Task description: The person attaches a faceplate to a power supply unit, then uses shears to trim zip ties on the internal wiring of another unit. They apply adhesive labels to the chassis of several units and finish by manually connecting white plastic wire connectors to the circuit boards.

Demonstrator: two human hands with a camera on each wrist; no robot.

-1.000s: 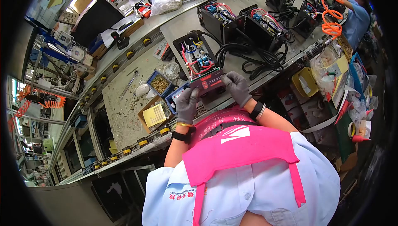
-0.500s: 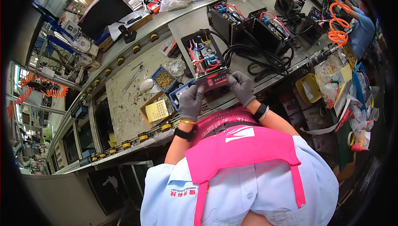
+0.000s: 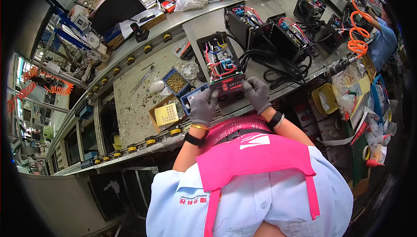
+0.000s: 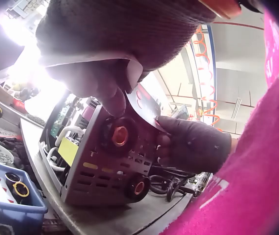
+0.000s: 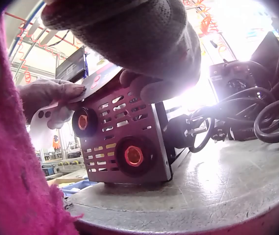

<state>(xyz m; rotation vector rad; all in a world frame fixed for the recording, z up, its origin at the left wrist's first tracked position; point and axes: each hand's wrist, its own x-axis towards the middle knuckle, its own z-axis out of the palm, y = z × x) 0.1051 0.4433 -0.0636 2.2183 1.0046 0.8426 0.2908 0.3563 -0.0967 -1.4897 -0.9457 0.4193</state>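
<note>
An open black power unit (image 3: 219, 61) with red and blue wires stands at the bench's near edge. A dark red front label (image 3: 228, 84) printed ZX7 lies along its near face. My gloved left hand (image 3: 207, 94) pinches the label's left end and my gloved right hand (image 3: 249, 85) pinches its right end. The left wrist view has the label (image 4: 144, 105) bent above the vented front panel (image 4: 105, 171) and its two round sockets, with the right hand's fingers (image 4: 193, 144) at the far end. From the right wrist, the label (image 5: 100, 78) tops the panel (image 5: 125, 142).
Blue bins of small parts (image 3: 176, 81) and a cardboard box holding a yellow card (image 3: 166, 114) sit left of the unit. More open black units (image 3: 286, 35) and coiled black cables (image 3: 282, 65) lie to the right. Another person in blue (image 3: 384, 41) works at the far right.
Both hands keep hold of the label's ends and have brought it slightly closer against the unit's front. My head has shifted a little.
</note>
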